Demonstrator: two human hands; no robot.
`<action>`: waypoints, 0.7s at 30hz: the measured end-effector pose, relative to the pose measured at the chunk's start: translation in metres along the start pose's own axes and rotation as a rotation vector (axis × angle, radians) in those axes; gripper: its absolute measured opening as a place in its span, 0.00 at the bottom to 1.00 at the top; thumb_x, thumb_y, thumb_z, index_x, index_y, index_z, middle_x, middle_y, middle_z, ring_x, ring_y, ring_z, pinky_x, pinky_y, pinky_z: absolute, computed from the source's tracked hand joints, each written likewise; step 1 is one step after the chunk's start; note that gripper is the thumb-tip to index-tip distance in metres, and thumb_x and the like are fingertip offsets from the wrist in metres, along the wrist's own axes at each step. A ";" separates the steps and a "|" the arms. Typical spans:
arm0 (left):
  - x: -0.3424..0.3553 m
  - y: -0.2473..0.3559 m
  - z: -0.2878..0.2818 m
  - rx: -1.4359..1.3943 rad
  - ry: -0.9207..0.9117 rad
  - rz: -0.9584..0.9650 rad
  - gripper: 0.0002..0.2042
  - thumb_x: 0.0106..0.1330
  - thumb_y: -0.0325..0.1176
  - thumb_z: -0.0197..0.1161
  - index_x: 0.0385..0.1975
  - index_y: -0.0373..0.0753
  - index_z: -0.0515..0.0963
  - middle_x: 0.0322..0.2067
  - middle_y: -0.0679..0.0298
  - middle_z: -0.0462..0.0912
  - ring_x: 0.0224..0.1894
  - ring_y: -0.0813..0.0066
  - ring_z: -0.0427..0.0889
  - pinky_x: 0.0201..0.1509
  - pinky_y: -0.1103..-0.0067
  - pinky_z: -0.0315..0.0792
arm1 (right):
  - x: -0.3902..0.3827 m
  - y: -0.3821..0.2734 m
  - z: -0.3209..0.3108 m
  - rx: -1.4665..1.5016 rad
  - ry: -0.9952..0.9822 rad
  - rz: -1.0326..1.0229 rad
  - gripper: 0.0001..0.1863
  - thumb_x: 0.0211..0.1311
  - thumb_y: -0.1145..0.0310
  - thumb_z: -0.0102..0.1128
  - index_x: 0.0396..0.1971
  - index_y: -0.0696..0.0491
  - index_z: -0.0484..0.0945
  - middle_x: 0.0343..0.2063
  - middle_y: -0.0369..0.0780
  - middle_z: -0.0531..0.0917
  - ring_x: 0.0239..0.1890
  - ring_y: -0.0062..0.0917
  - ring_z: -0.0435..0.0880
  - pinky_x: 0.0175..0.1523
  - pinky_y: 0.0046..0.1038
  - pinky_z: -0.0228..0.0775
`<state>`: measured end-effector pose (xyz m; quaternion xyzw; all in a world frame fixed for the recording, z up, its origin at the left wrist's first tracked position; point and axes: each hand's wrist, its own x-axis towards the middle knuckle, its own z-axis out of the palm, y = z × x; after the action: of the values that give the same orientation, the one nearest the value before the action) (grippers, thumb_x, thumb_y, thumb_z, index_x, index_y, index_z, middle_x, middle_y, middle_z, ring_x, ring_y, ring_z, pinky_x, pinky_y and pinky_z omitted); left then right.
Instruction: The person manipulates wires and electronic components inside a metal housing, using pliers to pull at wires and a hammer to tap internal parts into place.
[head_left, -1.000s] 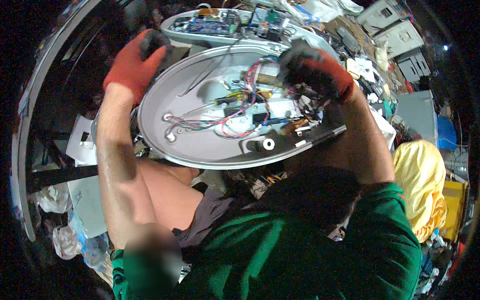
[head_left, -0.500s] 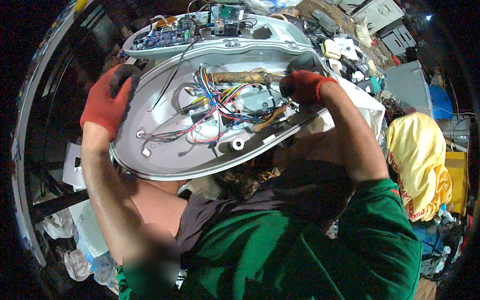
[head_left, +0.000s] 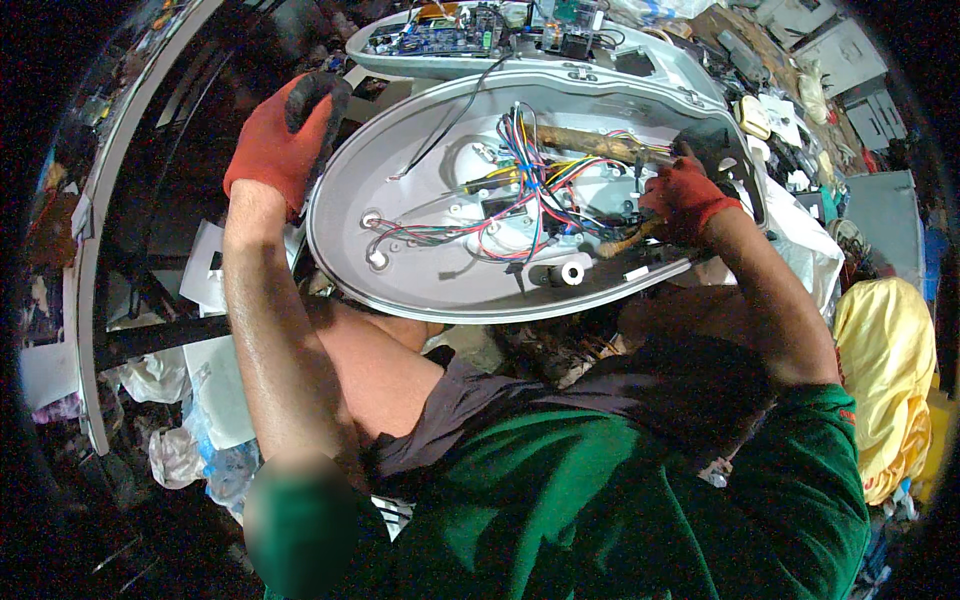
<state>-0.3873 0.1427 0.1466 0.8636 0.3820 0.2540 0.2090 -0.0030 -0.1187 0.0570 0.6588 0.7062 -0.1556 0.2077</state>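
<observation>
A large grey oval plastic housing (head_left: 450,297) lies open across my lap. Inside it, a bundle of coloured wires (head_left: 528,180) fans out over the inner parts. A brown, rod-like length (head_left: 590,143) runs along the far side, and a white round post (head_left: 572,273) stands at the near side. My right hand (head_left: 692,195), in a red and black glove, reaches into the right end with fingers closed on wires there. My left hand (head_left: 288,140), gloved alike, is closed beside the left rim; what its curled fingers hold, if anything, is hidden.
Beyond the housing lies its grey hinged half (head_left: 480,68), bearing a blue circuit board (head_left: 440,38). Piled parts (head_left: 770,125) spread to the far right. A yellow sack (head_left: 885,385) stands at the right. Plastic bags (head_left: 165,455) and dark metal framing (head_left: 150,345) are on the left.
The view has shifted, so everything sits further right and higher. My right hand has come nearer me within the housing, off the brown length's end. My left hand stays by the rim.
</observation>
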 end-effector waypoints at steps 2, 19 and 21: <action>-0.001 -0.002 -0.001 0.000 0.017 -0.004 0.17 0.65 0.40 0.61 0.49 0.38 0.78 0.43 0.55 0.84 0.45 0.64 0.83 0.51 0.75 0.73 | -0.009 -0.006 -0.008 -0.047 0.107 -0.016 0.18 0.36 0.57 0.69 0.30 0.46 0.79 0.33 0.39 0.80 0.44 0.40 0.78 0.54 0.42 0.64; 0.002 -0.003 -0.003 -0.210 0.080 -0.017 0.16 0.65 0.40 0.62 0.47 0.36 0.79 0.40 0.58 0.85 0.41 0.73 0.82 0.48 0.78 0.72 | -0.072 0.064 -0.070 2.067 0.563 -0.206 0.24 0.64 0.64 0.55 0.58 0.55 0.66 0.53 0.43 0.76 0.51 0.30 0.78 0.57 0.32 0.71; -0.001 -0.005 -0.006 -0.198 0.062 -0.083 0.17 0.65 0.40 0.62 0.49 0.36 0.78 0.41 0.58 0.85 0.42 0.72 0.82 0.49 0.77 0.72 | -0.054 0.025 -0.090 1.304 0.451 -0.186 0.26 0.67 0.66 0.52 0.63 0.55 0.60 0.56 0.45 0.73 0.57 0.32 0.75 0.60 0.32 0.70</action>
<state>-0.3940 0.1464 0.1485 0.8138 0.3969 0.3084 0.2917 0.0161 -0.1192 0.1635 0.6020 0.5481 -0.4246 -0.3961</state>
